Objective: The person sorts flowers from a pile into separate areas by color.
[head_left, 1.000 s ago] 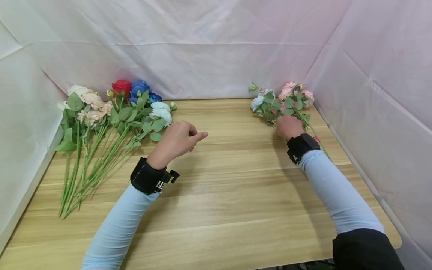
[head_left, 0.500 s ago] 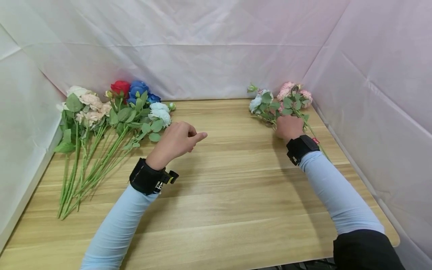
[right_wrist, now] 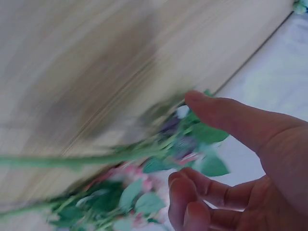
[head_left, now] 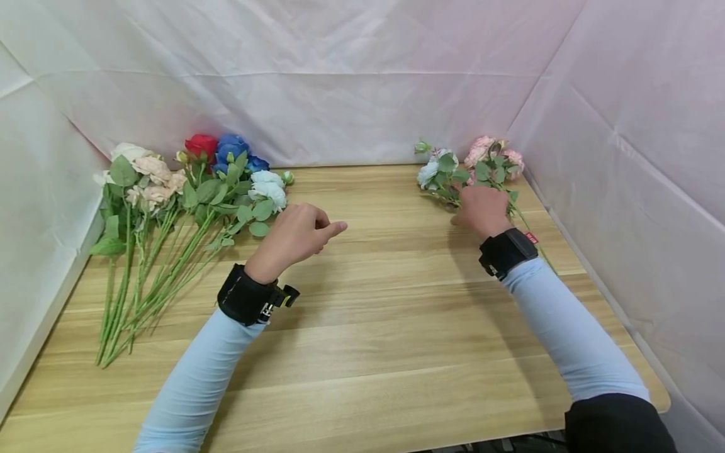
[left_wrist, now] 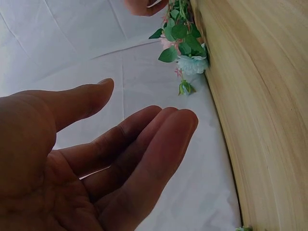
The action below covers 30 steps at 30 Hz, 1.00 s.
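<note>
The right hand [head_left: 484,211] is at the small group of flowers by the far right corner of the worktop [head_left: 362,352]. This group holds pink flowers [head_left: 480,151] and a pale blue flower [head_left: 428,173] to their left, all with their heads close to the far edge. A slender stem [head_left: 546,258] shows past the wrist, slanting down toward the right edge.

In the right wrist view, the thumb stands apart from the loosely bent fingers, and a blurred green stalk [right_wrist: 72,161] runs to the leaves behind that gap. Nothing is plainly clasped; whether the skin touches a stalk or leaf, I cannot tell.

The left hand [head_left: 297,234] holds nothing. It hangs over the left half of the worktop, thumb apart from the relaxed fingers, just beside the pale blue blooms [head_left: 269,187] of the larger bunch. That bunch lies near the far left corner — white flower [head_left: 130,151], peach flowers [head_left: 155,170], red rose [head_left: 201,145] and blue flowers [head_left: 231,149] toward the far edge, with long stalks [head_left: 129,302] running down beside the left edge.

The step in hand seems to be handling the right group, either taking or letting go of a flower; this moment alone does not settle which. Picking one up would call for thumb and fingers to meet round a single stalk below its leaves — neighbouring foliage could catch. Leaving it would call for a straight lift away.
</note>
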Each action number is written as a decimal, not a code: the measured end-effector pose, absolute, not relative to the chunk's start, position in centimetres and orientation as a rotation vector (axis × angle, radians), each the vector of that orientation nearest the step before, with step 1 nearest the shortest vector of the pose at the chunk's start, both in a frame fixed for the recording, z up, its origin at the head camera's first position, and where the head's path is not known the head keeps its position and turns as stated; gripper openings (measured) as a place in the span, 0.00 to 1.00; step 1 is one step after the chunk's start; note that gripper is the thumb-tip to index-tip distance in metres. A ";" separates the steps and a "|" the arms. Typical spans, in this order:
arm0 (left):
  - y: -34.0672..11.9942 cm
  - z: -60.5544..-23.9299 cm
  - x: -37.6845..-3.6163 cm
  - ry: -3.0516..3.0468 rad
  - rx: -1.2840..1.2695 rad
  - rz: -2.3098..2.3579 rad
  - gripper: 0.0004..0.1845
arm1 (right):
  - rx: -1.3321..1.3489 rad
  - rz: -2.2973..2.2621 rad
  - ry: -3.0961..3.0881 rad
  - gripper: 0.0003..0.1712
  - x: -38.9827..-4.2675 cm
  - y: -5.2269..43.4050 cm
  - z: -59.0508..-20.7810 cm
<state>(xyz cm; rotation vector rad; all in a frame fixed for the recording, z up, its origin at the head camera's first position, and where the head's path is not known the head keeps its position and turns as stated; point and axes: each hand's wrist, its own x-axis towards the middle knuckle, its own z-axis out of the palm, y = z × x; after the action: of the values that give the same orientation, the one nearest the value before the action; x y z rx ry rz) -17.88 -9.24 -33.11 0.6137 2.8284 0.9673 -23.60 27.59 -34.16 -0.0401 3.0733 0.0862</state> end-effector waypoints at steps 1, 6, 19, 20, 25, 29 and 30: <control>-9.3 -33.1 -17.9 2.833 0.611 0.964 0.25 | -0.053 0.065 3.076 0.29 -23.6 27.2 -34.1; -9.4 -33.3 -18.0 2.856 0.607 0.940 0.21 | -0.156 -0.093 3.067 0.28 -23.6 25.0 -34.4; -9.2 -33.5 -18.2 2.868 0.597 0.913 0.20 | -0.632 -0.500 3.196 0.07 -21.7 17.7 -35.4; -9.2 -33.5 -18.3 2.869 0.597 0.912 0.20 | -0.647 -0.521 3.194 0.07 -21.5 17.1 -35.4; -9.3 -33.5 -18.3 2.879 0.589 0.910 0.19 | -0.704 -0.564 3.147 0.06 -20.8 14.6 -35.3; -9.6 -33.3 -18.2 2.896 0.597 0.902 0.17 | -0.725 -0.573 3.108 0.05 -20.4 13.2 -34.8; -9.6 -33.2 -18.2 2.900 0.603 0.900 0.17 | -0.728 -0.572 3.106 0.05 -20.3 13.0 -34.7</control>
<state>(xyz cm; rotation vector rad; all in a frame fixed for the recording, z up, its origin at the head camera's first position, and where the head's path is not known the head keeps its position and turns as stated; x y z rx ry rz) -18.23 -9.61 -33.23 0.6027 2.8998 0.8996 -20.32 12.95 -34.68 -0.7278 3.1062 -0.5722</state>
